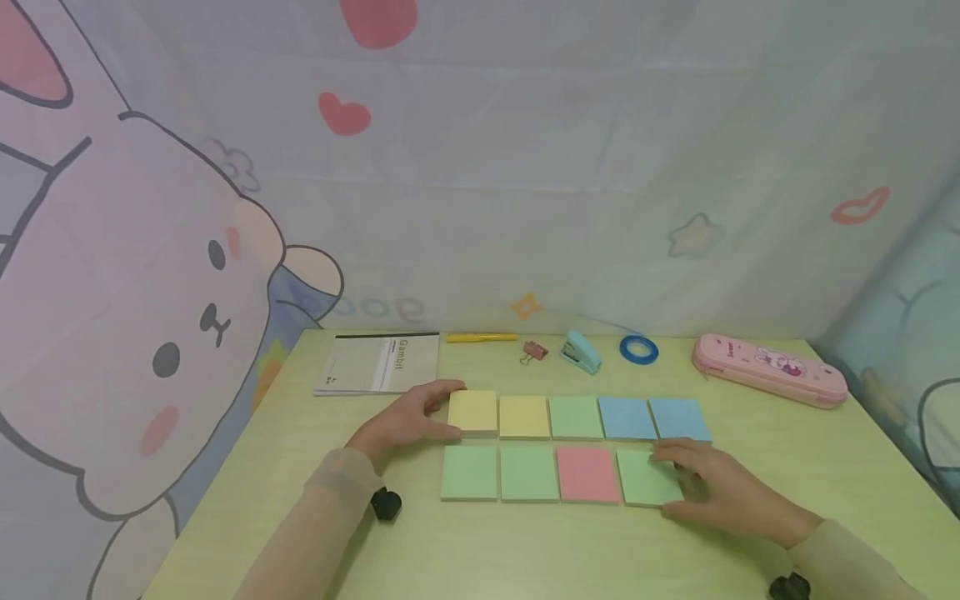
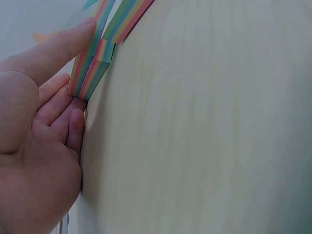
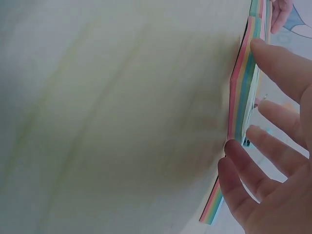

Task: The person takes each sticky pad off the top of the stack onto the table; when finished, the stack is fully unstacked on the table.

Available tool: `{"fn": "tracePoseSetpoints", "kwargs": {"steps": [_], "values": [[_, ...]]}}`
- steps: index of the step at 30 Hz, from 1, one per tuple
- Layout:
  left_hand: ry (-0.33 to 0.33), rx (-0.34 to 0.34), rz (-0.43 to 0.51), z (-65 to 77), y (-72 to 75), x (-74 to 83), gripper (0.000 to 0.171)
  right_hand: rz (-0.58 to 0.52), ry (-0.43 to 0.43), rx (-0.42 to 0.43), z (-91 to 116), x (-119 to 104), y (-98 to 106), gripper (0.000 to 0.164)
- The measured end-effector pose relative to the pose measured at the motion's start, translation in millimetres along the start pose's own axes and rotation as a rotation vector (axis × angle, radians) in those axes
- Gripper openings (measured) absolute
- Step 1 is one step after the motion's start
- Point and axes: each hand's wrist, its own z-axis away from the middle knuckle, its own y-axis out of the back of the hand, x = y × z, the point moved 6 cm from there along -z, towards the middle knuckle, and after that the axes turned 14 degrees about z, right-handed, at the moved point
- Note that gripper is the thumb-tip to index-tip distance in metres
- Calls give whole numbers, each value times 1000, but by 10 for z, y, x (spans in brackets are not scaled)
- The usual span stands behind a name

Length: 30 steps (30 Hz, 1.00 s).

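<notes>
Square sticky note pads with striped edges lie in two rows. The back row runs from a yellow pad [image 1: 472, 412] at the left, through another yellow and a green one, to two blue pads [image 1: 679, 418]. In front are two green pads [image 1: 469, 473], a pink pad [image 1: 587, 475] and, at the right end, a slightly turned green pad [image 1: 645, 482]. My left hand [image 1: 405, 419] pinches the left end of the leftmost yellow pad, thumb at its near corner. My right hand [image 1: 723, 492] holds the right-end green pad between thumb and fingers, partly covering its right side.
Along the back of the table [image 1: 525, 554] lie a notebook [image 1: 367, 367], a yellow pen [image 1: 481, 337], a pink binder clip [image 1: 534, 351], a mint stapler [image 1: 581, 352], a roll of blue tape [image 1: 639, 350] and a pink pencil case [image 1: 772, 369]. A printed curtain [image 1: 525, 200] hangs behind.
</notes>
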Motion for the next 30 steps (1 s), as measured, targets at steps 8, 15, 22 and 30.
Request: {"fn": "tracePoseSetpoints", "kwargs": {"steps": [8,15,22,30], "values": [[-6,2,4,1,19,13,84,1,16,7,-44,-9,-12,52],[-12,1,0,-13,24,15,84,-23,5,-23,-65,8,-27,51],[-9,-3,-21,-11,24,20,84,-30,0,-31,-69,8,-25,51],[-4,-9,-20,0,5,-3,84,-36,-14,-25,-62,4,36,53]]}}
